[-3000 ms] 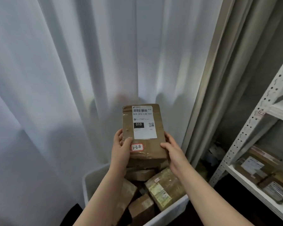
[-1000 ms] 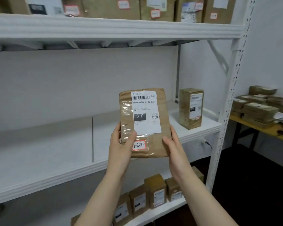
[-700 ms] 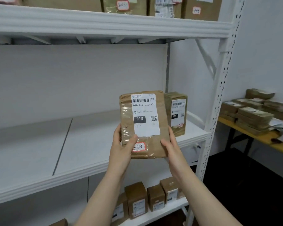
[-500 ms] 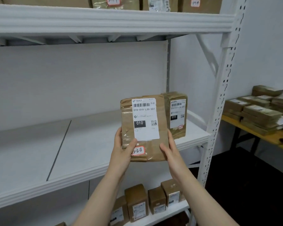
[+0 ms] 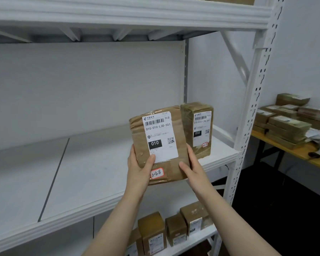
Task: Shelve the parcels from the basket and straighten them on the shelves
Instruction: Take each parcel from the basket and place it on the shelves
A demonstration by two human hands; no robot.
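I hold a flat brown parcel (image 5: pixel 175 130) upright over the white middle shelf (image 5: pixel 92 174); it has a white label reading 010 and a red-edged tag "3-2-8". My left hand (image 5: pixel 138 169) grips its lower left edge, thumb on the label. My right hand (image 5: pixel 191 167) grips the lower right edge. Just behind it on the right, a second brown parcel (image 5: pixel 198 129) stands upright on the shelf, tagged in red. The basket is out of view.
A white perforated upright (image 5: pixel 248 111) closes the shelf on the right. Several small brown parcels (image 5: pixel 174 230) stand on the lower shelf. The shelf above (image 5: pixel 129 13) hangs overhead. A wooden table (image 5: pixel 292 150) at right carries stacked parcels.
I turned from the basket by the curtain to the shelving with the parcel in both hands. In the last second the parcel moved right and slightly down, close to the standing parcel.
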